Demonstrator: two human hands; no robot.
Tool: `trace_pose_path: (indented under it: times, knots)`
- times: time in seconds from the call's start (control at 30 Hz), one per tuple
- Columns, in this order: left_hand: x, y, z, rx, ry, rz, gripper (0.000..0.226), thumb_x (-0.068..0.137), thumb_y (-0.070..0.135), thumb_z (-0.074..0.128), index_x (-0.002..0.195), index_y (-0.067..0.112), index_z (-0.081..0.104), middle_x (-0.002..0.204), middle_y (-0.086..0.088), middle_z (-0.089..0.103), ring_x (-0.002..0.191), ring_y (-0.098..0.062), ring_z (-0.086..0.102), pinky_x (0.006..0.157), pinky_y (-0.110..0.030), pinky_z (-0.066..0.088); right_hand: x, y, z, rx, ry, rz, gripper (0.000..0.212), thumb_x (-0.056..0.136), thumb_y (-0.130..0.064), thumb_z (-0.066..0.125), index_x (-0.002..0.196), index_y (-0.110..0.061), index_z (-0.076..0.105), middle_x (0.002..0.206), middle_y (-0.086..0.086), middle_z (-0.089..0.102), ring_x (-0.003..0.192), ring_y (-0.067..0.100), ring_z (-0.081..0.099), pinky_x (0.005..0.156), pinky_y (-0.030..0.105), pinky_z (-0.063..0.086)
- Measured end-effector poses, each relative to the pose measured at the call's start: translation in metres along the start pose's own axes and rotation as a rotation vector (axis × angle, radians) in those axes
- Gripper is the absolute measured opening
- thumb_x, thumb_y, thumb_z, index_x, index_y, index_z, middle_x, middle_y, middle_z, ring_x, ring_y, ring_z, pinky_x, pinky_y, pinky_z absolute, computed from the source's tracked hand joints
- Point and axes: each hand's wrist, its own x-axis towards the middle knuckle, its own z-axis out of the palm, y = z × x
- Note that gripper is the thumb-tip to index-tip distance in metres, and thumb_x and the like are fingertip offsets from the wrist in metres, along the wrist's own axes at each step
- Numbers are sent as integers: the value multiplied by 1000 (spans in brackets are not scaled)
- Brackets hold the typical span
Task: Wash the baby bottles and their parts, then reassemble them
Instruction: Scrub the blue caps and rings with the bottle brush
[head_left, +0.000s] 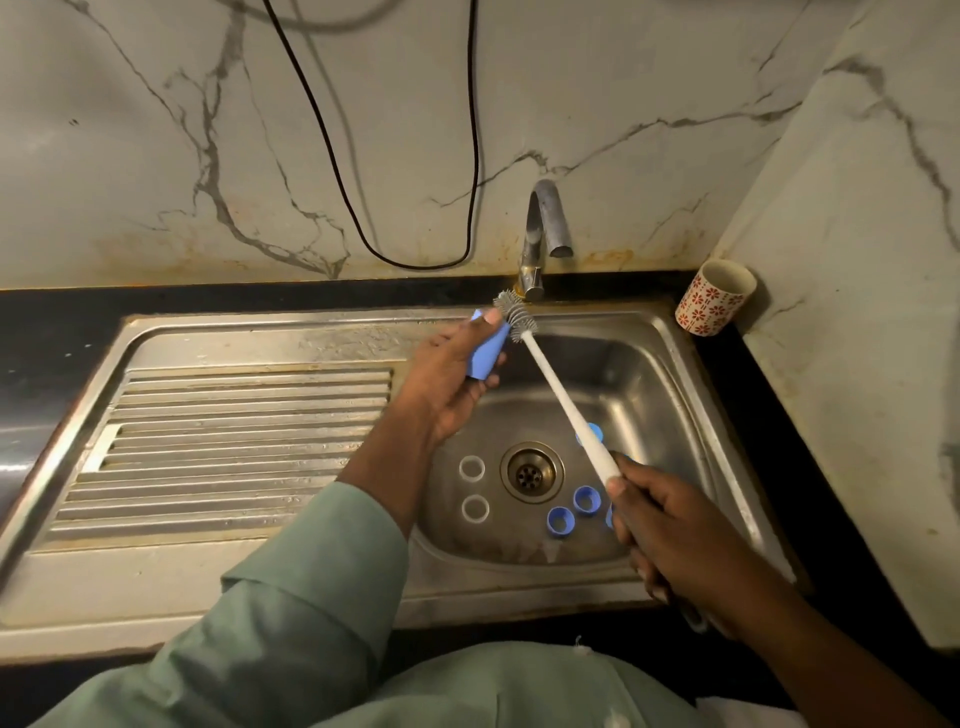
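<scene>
My left hand (447, 384) grips a blue baby bottle (488, 349) above the left rim of the steel sink (670, 374). My right hand (670, 530) holds the white handle of a bottle brush (558, 395); its grey bristle head lies against the bottle's upper end, just outside it. On the basin floor lie two clear rings (472, 468) (475, 508) left of the drain (531, 472), and several blue caps or collars (561, 521) (587, 500) to the right, one (592, 431) partly hidden behind the brush handle.
The tap (543, 228) stands at the back of the sink with no water running. A ribbed draining board (234, 441) lies to the left. A red-patterned cup (714, 299) sits on the dark counter at the back right. A black cable (405, 208) hangs on the marble wall.
</scene>
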Motion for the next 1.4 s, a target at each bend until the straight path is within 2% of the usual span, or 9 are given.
trace_pose_path:
  times: [0.27, 0.47, 0.6, 0.7, 0.77, 0.9, 1.07, 1.23, 1.4]
  knots:
    - [8, 30, -22, 512, -113, -89, 45, 77, 45, 77, 104, 9, 72, 89, -6, 76, 69, -12, 64, 55, -21, 52, 5, 1, -21, -269, -6, -62, 34, 99, -25, 49, 132, -29, 56, 54, -8, 52, 38, -1, 42, 41, 12, 34]
    - [9, 32, -18, 625, -210, -103, 40, 73, 48, 75, 92, 12, 76, 87, -7, 75, 66, -12, 62, 53, -20, 51, 15, 2, -26, -337, 10, -100, 36, 99, -25, 49, 134, -27, 55, 54, -7, 50, 39, -2, 43, 45, 13, 33]
    - [11, 17, -14, 441, -28, -61, 42, 77, 46, 77, 99, 11, 74, 94, -8, 74, 80, -17, 64, 67, -27, 54, 13, 10, -27, -309, -9, -93, 35, 98, -26, 50, 132, -30, 57, 51, -10, 51, 38, -1, 42, 41, 12, 32]
    - [8, 7, -8, 560, -186, -138, 57, 62, 54, 80, 99, 11, 77, 93, -12, 74, 71, -15, 63, 60, -25, 53, 20, 13, -29, -284, 6, -57, 35, 99, -27, 49, 133, -30, 56, 55, -9, 52, 38, -1, 42, 42, 13, 32]
    - [9, 1, -1, 489, -86, -97, 51, 68, 50, 81, 101, 12, 76, 98, -13, 74, 72, -16, 63, 57, -25, 53, 24, 15, -32, -304, 11, -53, 36, 99, -28, 49, 134, -29, 55, 57, -8, 50, 38, -2, 42, 41, 12, 31]
    - [16, -14, 3, -110, 196, -26, 47, 88, 42, 73, 117, 6, 65, 101, -15, 71, 79, -21, 69, 69, -34, 58, 16, 19, -27, -262, -69, -74, 35, 97, -31, 50, 132, -31, 56, 53, -16, 56, 40, -3, 46, 41, 9, 32]
    - [14, -23, 22, -115, 341, 2, 59, 92, 64, 55, 117, 12, 59, 95, -11, 65, 67, -15, 65, 48, -26, 51, 29, 21, -14, -207, -3, -51, 37, 98, -34, 48, 134, -32, 53, 59, -17, 56, 45, -9, 50, 43, 9, 35]
    - [4, -37, 49, 32, 421, 167, 59, 69, 64, 69, 104, 19, 57, 106, -9, 65, 97, -25, 67, 78, -40, 63, 30, 24, -5, -124, -2, -3, 35, 100, -30, 47, 133, -23, 56, 56, -14, 56, 42, -6, 49, 45, 12, 35]
    - [16, -37, 44, 6, 597, 183, 29, 95, 45, 62, 92, 16, 64, 95, -8, 66, 94, -27, 67, 81, -39, 59, 21, 39, -18, -220, -44, -25, 35, 99, -29, 48, 134, -27, 55, 54, -24, 56, 46, -6, 49, 47, 11, 36]
